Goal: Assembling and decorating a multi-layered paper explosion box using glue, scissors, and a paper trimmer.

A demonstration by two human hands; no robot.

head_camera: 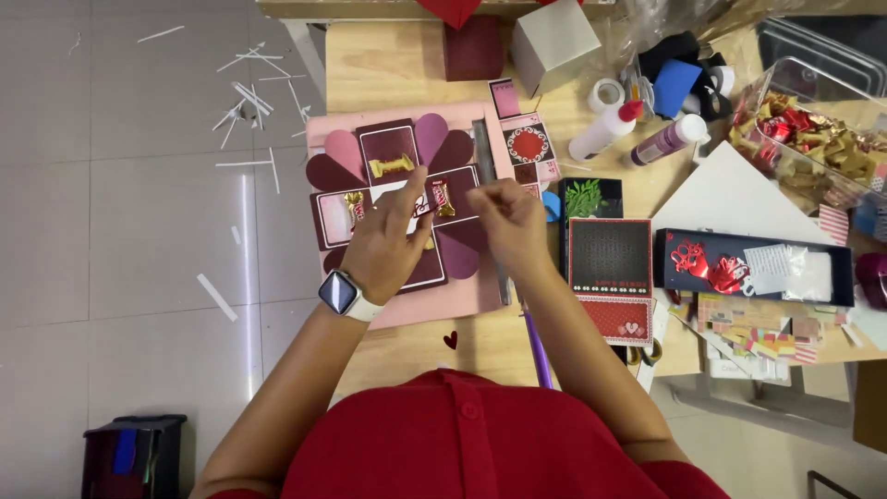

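An unfolded maroon and pink paper box layout (pixel 407 152) with heart-shaped flaps lies on a pink sheet (pixel 462 296) on the wooden table. Wrapped candies sit on its panels: a gold one (pixel 392 165) at the top, one (pixel 354 205) at the left, a red one (pixel 442 197) at the right. My left hand (pixel 386 242), with a smartwatch on its wrist, rests on the centre panel, fingers pinching a small white piece. My right hand (pixel 508 220) hovers just right of it, fingers curled together near the red candy; what it holds is hidden.
A metal ruler (pixel 488 157) lies along the pink sheet's right side. To the right are patterned cards (pixel 610 259), two glue bottles (pixel 605 129), a tape roll (pixel 605 94), a dark tray of red ribbon shapes (pixel 739 263) and a clear box of foil bows (pixel 813 129). Paper scraps litter the floor (pixel 249 102).
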